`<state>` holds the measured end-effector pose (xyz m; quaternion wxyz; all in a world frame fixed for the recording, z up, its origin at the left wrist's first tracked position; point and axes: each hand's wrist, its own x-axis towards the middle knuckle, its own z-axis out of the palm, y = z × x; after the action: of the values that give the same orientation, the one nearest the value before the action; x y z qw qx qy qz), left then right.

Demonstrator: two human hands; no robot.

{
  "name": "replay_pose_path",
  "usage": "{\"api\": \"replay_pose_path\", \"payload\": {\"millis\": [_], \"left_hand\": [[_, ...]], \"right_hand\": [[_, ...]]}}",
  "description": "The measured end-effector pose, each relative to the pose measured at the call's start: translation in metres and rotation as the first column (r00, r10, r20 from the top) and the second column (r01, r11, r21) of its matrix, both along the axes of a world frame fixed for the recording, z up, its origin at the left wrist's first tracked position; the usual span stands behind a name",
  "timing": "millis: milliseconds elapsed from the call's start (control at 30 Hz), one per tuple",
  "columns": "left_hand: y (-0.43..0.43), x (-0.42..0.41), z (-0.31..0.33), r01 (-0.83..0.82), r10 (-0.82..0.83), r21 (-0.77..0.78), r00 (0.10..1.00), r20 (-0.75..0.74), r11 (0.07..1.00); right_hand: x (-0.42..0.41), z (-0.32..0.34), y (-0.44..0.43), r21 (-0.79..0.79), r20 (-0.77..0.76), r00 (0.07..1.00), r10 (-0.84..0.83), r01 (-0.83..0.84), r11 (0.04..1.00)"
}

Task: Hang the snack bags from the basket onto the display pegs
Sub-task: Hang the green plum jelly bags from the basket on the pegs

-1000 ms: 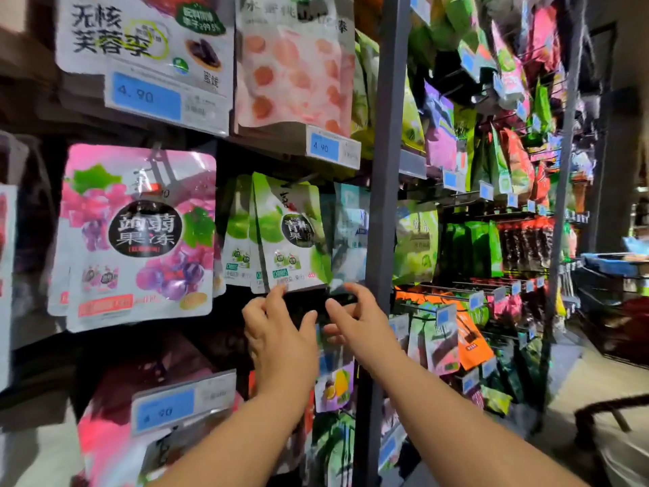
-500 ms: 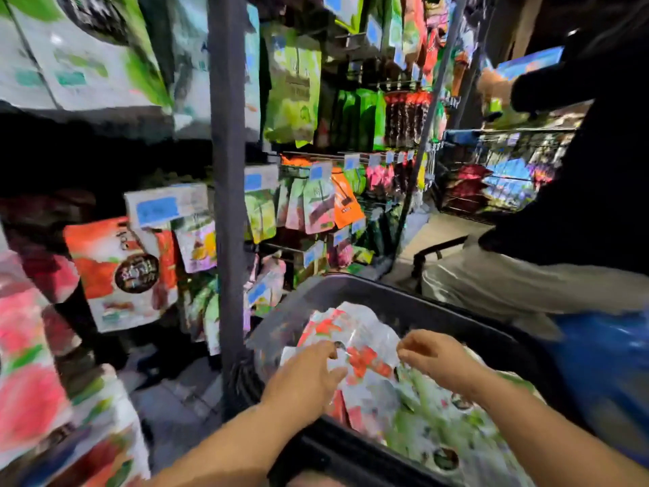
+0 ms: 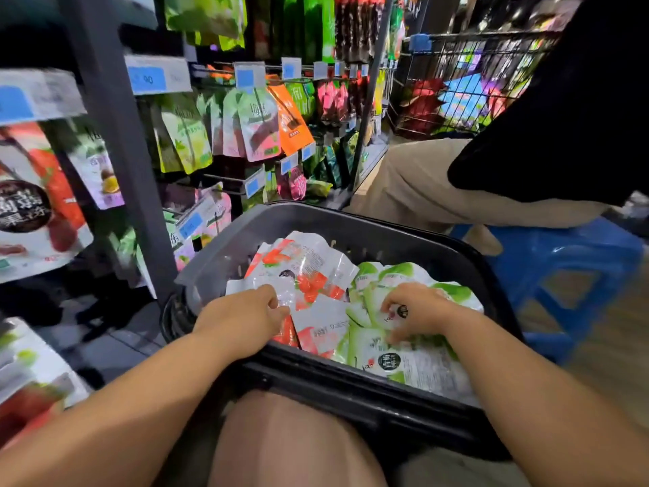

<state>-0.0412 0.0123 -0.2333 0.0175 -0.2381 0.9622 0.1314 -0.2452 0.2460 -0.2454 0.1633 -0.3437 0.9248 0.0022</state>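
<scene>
A dark grey basket (image 3: 354, 223) sits in front of my knee, filled with several snack bags. Red-and-white bags (image 3: 309, 272) lie on its left side, green-and-white bags (image 3: 397, 356) on its right. My left hand (image 3: 246, 321) rests on the red-and-white pile with its fingers pinching the edge of a bag. My right hand (image 3: 418, 311) lies on the green-and-white bags, fingers curled down onto one of them. The display pegs (image 3: 224, 70) with hanging snack bags and blue price tags run along the rack on the left and behind the basket.
A dark rack upright (image 3: 116, 142) stands just left of the basket. Another person in a black top and beige trousers (image 3: 421, 184) sits on a blue stool (image 3: 562, 261) to the right. A wire cart (image 3: 467, 82) of goods is behind them.
My view swung from the peg rack down to the basket. Both hands left the hanging bags and now lie on the bags in the basket, the right shifted onto the green ones.
</scene>
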Motion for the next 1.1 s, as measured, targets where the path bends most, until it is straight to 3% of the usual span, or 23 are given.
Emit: {"api": "replay_pose_path", "payload": {"millis": [133, 400, 467, 567, 867, 1000, 1100], "left_hand": [[0.002, 0.000, -0.001, 0.010, -0.010, -0.010, 1.000, -0.003, 1.000], [0.004, 0.000, 0.000, 0.018, -0.018, -0.020, 1.000, 0.000, 1.000], [0.004, 0.000, 0.000, 0.019, -0.019, -0.015, 1.000, 0.002, 1.000], [0.002, -0.001, -0.002, 0.021, -0.021, -0.001, 1.000, 0.004, 1.000], [0.002, 0.000, -0.002, 0.028, -0.028, -0.005, 1.000, 0.004, 1.000], [0.002, 0.000, -0.002, 0.029, -0.029, 0.011, 1.000, 0.009, 1.000], [0.001, 0.000, -0.003, 0.027, -0.028, 0.022, 1.000, 0.014, 0.999]], "right_hand": [[-0.005, -0.003, 0.006, 0.038, -0.052, 0.996, -0.067, 0.069, 0.997], [-0.003, -0.001, -0.009, -0.070, -0.219, 0.960, -0.173, 0.161, 0.984], [0.004, 0.007, -0.010, -0.069, -0.099, 0.982, -0.158, 0.151, 0.986], [0.020, 0.014, -0.006, 0.060, 0.144, 0.981, -0.129, 0.122, 0.991], [0.027, 0.014, -0.010, 0.163, 0.187, 0.976, -0.110, 0.079, 0.983], [0.017, 0.012, -0.013, -0.060, 0.075, 0.989, -0.131, 0.135, 0.989], [0.013, 0.009, -0.024, -0.334, 0.008, 0.960, -0.281, 0.268, 0.904]]}}
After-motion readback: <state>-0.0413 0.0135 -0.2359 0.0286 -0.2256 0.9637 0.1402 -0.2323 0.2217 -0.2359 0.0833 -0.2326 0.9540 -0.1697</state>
